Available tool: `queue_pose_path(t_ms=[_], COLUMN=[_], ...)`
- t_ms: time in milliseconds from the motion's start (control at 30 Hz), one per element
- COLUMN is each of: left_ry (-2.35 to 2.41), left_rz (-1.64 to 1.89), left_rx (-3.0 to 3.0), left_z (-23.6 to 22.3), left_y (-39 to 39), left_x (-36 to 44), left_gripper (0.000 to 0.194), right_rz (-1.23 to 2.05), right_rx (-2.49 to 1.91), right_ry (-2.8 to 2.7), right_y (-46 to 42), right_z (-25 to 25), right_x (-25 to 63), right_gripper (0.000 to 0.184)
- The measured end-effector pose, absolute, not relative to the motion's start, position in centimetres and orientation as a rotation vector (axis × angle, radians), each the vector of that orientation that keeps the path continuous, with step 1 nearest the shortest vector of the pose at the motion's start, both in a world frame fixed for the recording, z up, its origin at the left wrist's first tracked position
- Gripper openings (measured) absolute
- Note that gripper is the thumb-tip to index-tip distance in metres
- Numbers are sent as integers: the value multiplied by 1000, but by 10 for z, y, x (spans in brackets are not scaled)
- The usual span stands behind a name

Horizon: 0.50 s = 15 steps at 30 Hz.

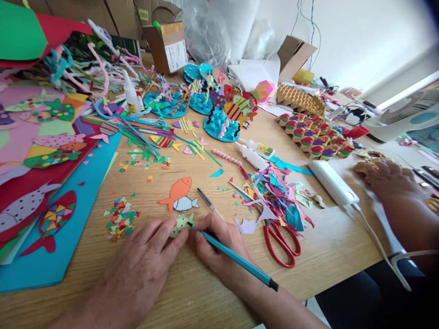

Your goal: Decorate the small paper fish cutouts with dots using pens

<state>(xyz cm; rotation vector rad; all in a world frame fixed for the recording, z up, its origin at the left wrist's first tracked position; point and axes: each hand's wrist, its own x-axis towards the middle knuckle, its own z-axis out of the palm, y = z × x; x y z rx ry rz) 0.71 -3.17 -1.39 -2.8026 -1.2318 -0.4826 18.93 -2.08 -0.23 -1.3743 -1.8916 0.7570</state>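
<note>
My right hand (221,244) grips a blue felt-tip pen (240,262), its dark tip touching the tail end of a small light-green paper fish (180,224). With thumb and fingertips, my left hand (144,256) holds that fish down on the table, covering part of it. Dark marks show along its body. Just beyond lie an orange paper fish (181,188) and a pale blue one (185,204) with black outlines, partly overlapping. A slim pen with a dark tip (207,201) rests right of them.
Colourful paper bits (121,219) lie left of the fish. Red-handled scissors (281,244), paper scraps (281,192) and a white power bank (332,183) are to the right. Another person's hand (393,178) is at far right. Glue bottles (252,156) stand among finished crafts (222,125).
</note>
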Motion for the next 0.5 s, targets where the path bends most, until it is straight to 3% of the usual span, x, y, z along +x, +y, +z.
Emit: queue_pose_path(t_ms=[500], left_ry=[-1271], left_rz=[-468], left_rx=[-2820], left_z=[-12], left_y=[-31], left_x=[7], left_gripper=[48], right_rz=[765], right_rx=[-1384], right_ry=[-1900], right_y=[-20], right_z=[0], right_x=[190], right_gripper=[9])
